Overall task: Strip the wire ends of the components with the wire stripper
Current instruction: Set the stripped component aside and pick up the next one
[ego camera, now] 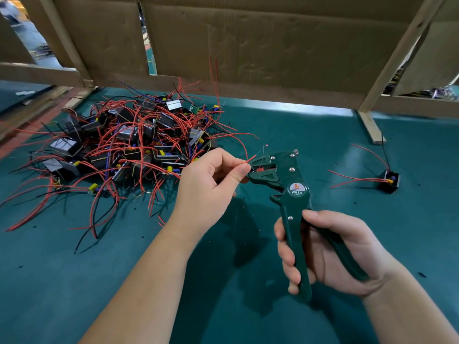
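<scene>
My right hand (327, 252) grips the two handles of a dark green wire stripper (290, 192), held upright above the table. Its jaws point left. My left hand (211, 184) pinches a thin red wire (251, 158) between thumb and forefinger right at the jaws. The wire's end lies in the jaw opening, and a bare strand with a small red bit of insulation sticks up past the jaws. A big heap of black box components (129, 142) with red and black wires lies at the left behind my left hand.
A single black component (390, 181) with red wires lies apart at the right on the teal table mat (223, 281). Cardboard panels on a wooden frame (273, 58) close off the back. A wooden foot (371, 127) stands at the back right. Small insulation scraps dot the mat.
</scene>
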`<state>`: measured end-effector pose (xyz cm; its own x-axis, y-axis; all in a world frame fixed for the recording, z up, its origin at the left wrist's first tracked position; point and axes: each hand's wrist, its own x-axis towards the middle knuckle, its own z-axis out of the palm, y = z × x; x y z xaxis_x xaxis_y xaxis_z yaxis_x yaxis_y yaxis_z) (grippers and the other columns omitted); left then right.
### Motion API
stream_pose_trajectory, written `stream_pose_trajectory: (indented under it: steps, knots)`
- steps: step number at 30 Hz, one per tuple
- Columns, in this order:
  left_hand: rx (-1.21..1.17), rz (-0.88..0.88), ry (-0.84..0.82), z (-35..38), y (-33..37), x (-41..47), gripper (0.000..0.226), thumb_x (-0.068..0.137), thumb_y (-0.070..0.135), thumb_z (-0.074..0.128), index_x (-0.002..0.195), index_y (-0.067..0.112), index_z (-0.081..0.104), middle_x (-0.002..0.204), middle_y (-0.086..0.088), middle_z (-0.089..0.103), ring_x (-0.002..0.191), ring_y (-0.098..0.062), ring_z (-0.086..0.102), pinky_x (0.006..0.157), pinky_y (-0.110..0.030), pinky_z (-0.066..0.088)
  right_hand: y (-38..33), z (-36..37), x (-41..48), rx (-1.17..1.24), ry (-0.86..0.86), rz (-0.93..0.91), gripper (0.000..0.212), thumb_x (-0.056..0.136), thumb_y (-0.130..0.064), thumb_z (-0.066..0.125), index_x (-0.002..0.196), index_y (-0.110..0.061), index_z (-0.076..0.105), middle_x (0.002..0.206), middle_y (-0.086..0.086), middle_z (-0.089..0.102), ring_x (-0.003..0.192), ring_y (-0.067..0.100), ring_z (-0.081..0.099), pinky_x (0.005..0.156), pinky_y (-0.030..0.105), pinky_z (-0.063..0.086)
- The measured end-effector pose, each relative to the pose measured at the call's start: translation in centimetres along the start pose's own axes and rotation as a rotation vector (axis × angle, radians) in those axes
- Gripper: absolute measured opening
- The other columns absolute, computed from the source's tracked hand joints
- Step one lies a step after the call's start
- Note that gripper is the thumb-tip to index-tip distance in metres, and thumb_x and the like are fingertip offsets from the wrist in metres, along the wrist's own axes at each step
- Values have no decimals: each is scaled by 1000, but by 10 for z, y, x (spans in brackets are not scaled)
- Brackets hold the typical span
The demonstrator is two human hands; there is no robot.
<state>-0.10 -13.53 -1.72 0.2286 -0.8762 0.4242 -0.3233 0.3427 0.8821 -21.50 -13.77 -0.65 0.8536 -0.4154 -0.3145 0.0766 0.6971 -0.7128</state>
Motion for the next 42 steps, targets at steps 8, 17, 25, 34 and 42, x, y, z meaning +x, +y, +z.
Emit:
stream_pose_trajectory:
  steps: [8,17,25,34,42]
  knots:
    - [-44,-113,-181,-7,-9,3,19,92,15,54,99,33,52,68,12,71,57,-21,60,55,-13,41,-1,11,6,-36,295,-82,36,69,-40,77,66,-10,58,54,8,43,37,19,40,39,26,41]
    - [93,-198,-111,-19,-16,8,26,95,8,53,95,33,47,69,12,70,48,-4,47,59,-29,38,-20,-13,-14,90,361,-313,46,46,-40,86,75,-9,68,66,9,53,49,22,53,45,33,49]
    - [-132,-309,-305,9,3,-5,27,95,-2,50,91,22,38,63,2,69,37,-11,42,40,-15,34,5,3,13,37,86,-393,78,61,-33,84,123,6,59,111,23,60,78,38,62,75,51,53]
    - [-75,-377,-517,3,8,-7,27,96,5,53,87,17,31,69,-1,72,39,-12,45,45,-18,35,0,-7,11,66,243,-436,65,66,-27,77,123,2,63,88,25,64,76,34,64,74,47,56]
    - [-348,-584,-187,-4,9,4,17,97,0,50,87,13,45,68,-4,71,52,-15,66,53,-21,51,-27,-33,-20,154,444,-631,58,78,-32,49,122,4,62,134,24,56,77,29,68,70,46,58]
